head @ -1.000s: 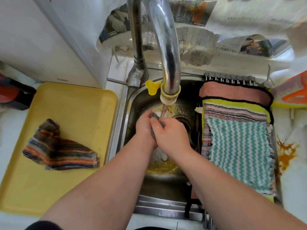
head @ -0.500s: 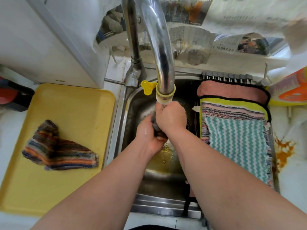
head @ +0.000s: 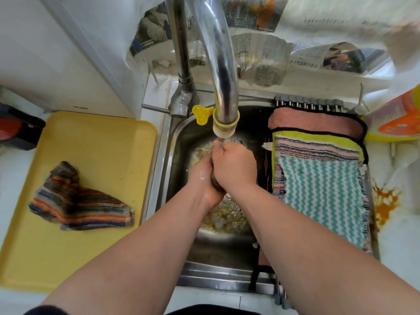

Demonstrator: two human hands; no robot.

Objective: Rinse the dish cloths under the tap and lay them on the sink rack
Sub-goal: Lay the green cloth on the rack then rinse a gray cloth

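Note:
Both hands are clasped together over the steel sink (head: 181, 137), just below the running tap (head: 223, 92). My left hand (head: 202, 178) and my right hand (head: 234, 164) squeeze a dark dish cloth (head: 216, 184); only a small dark edge of it shows between the palms. Water falls onto my right hand. On the sink rack (head: 309, 102) at the right lie a pink cloth (head: 313, 122), a yellow-edged striped cloth (head: 318, 148) and a teal zigzag cloth (head: 322, 196). A crumpled multicoloured striped cloth (head: 77, 201) rests on the yellow tray (head: 95, 142) at the left.
Yellowish residue and foam sit in the sink bottom (head: 227, 214). A yellow tab (head: 201, 113) hangs by the tap spout. An orange stain (head: 384, 201) marks the right counter. Newspaper (head: 261, 57) lines the back wall. A red and black object (head: 13, 126) stands far left.
The clasped hands rose toward the spout from lower in the sink and now hold just beneath it, the right hand wrapped over the left and the cloth.

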